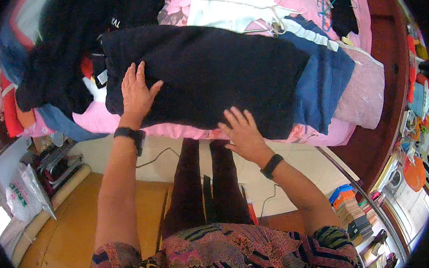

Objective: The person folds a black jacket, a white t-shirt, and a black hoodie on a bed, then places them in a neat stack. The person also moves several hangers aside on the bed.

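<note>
A black garment [209, 74], folded into a long flat shape, lies across the bed before me. My left hand [136, 91] rests flat on its left part, thumb and fingers apart. At its near edge, my right hand [244, 133] touches the cloth with spread fingers and holds nothing. Blue folded cloth [322, 84] sticks out from under the black garment's right end. Farther right lies a pale pink folded cloth [366, 88]. Pink flowered bedding [169, 131] shows beneath, along the near edge.
A heap of black clothing [57, 52] lies to the left. Beyond the garment are white cloth [223, 8], a wire hanger [250, 7] and blue-green hangers [326, 8]. Dark wood [391, 120] edges the bed at right. Boxes [351, 214] stand on the floor below.
</note>
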Demonstrator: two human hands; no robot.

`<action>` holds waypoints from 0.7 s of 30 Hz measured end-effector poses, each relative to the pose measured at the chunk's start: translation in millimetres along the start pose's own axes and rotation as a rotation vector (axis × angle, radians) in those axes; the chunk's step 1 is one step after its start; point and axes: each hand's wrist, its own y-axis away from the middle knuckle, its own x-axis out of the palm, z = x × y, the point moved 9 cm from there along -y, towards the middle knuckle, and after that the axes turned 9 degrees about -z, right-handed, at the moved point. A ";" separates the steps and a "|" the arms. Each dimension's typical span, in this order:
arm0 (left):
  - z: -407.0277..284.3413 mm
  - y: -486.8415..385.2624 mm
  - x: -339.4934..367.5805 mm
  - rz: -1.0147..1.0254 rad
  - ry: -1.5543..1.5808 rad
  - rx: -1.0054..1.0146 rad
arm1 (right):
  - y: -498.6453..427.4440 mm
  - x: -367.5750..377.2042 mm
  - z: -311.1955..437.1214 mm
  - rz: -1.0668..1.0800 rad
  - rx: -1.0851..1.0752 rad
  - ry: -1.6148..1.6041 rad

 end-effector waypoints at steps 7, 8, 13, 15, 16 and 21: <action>14.0 -26.2 12.2 0.115 0.037 -0.035 | 13.0 -38.8 -42.7 -0.329 0.264 -0.311; 10.9 -30.4 4.1 0.124 0.061 -0.055 | 24.9 -58.0 -61.5 -0.468 0.378 -0.316; -78.2 -85.9 -33.1 -0.099 0.310 0.360 | 85.3 -70.9 -155.6 -0.694 0.997 -0.156; -110.5 -112.0 -17.8 -0.075 0.332 0.510 | 85.0 -29.5 -174.2 -0.632 1.052 -0.475; -119.7 -125.4 1.1 0.034 0.305 0.528 | 95.3 -12.7 -187.0 -0.589 1.149 -0.628; -132.5 -139.5 80.9 0.581 0.172 0.411 | 99.5 9.7 -209.9 -0.583 1.157 -0.594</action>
